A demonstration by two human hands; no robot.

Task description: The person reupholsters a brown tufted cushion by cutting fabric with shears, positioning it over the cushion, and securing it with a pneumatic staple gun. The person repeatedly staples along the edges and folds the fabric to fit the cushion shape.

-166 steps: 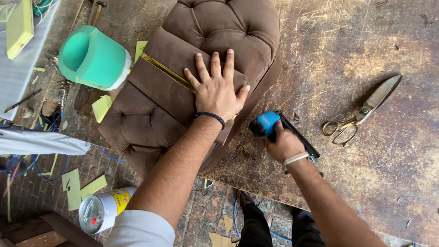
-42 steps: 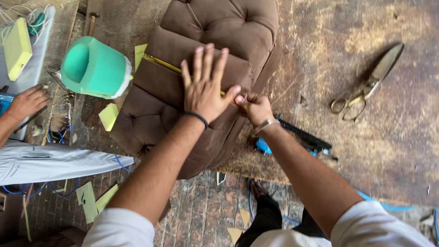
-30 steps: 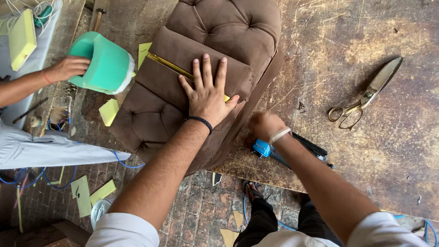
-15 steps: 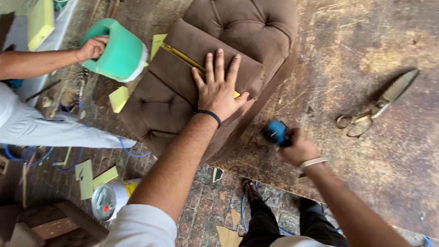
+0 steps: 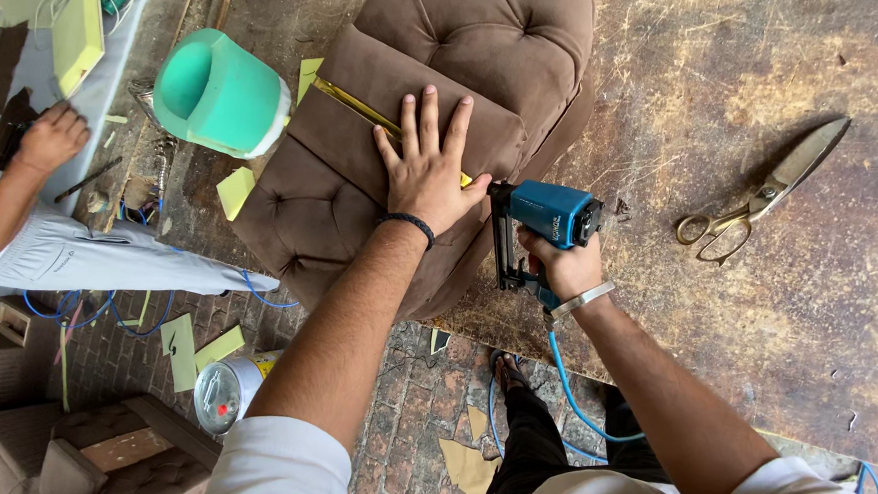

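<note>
- While we lean over the worn workbench (image 5: 765,360), our left hand (image 5: 425,178) lies flat, fingers spread, on the brown tufted cushion (image 5: 423,128); it presses on the fabric and grasps nothing.
- Under that palm a loose flap of the same brown fabric covers the middle of the cushion, and a thin brass-coloured strip (image 5: 356,103) runs slantwise along the flap's upper edge, passing beneath our fingers.
- Our right hand (image 5: 560,266) is wrapped tight around the handle of the blue pneumatic stapler (image 5: 543,226), just right of the cushion; the tool's black nose stands against the cushion's side, close to our left thumb.
- A blue air hose (image 5: 567,391) drops from the stapler's base, down past the bench edge below the cushion.
- Large metal scissors (image 5: 767,195) lie on the bench well to the right of the cushion, blades pointing up and right.
- Just left of the cushion's upper corner stands a green foam cylinder (image 5: 216,93), with yellow foam scraps (image 5: 236,190) near it.
- Further left of the cushion another person's hand (image 5: 51,139) rests on a grey surface beside a dark fabric piece.
- Below the cushion, on the brick floor, a metal can (image 5: 228,388) lies on its side.
</note>
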